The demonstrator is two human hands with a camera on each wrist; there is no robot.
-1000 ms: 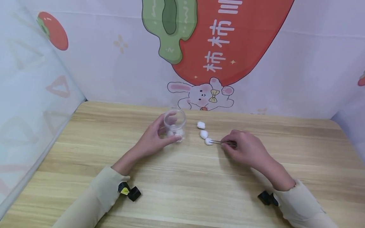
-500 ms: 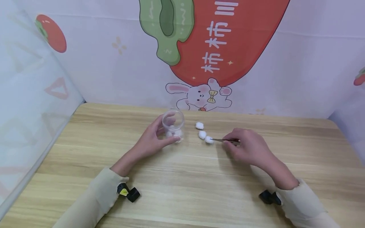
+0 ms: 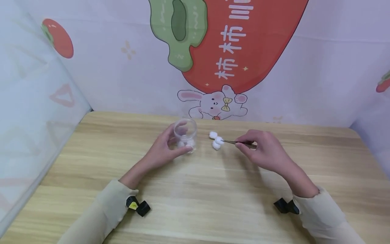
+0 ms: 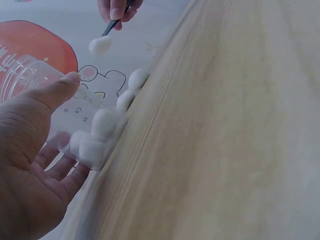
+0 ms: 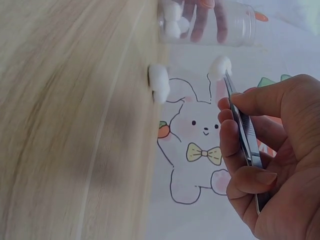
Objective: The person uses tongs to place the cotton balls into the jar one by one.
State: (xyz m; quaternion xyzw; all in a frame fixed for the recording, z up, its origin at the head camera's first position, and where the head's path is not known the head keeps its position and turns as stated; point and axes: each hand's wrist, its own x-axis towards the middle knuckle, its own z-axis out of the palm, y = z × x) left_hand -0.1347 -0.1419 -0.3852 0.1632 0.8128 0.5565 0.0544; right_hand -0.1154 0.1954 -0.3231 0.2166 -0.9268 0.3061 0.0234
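Observation:
My left hand (image 3: 164, 145) holds a clear plastic jar (image 3: 186, 127) upright on the table, thumb and fingers around its sides. Several white cotton balls (image 4: 105, 122) lie at the bottom of this open-topped jar. In my right hand (image 3: 268, 149) I grip metal tweezers (image 5: 245, 132), whose tips pinch a cotton ball (image 5: 219, 67). Both wrist views show that ball raised clear of the wood, at about the height of the jar's upper part. Beneath it, to the jar's right, two more cotton balls (image 3: 213, 135) rest on the table.
The wooden table (image 3: 189, 196) ends at the back against a white cloth backdrop (image 3: 100, 64) printed with a rabbit and red persimmons. A similar cloth panel (image 3: 33, 112) rises along the left side. Small black devices (image 3: 143, 208) sit at both sleeve cuffs.
My right hand has lifted the tweezers and the pinched cotton ball up off the table, from beside the other two balls. My left hand and the jar stay in place.

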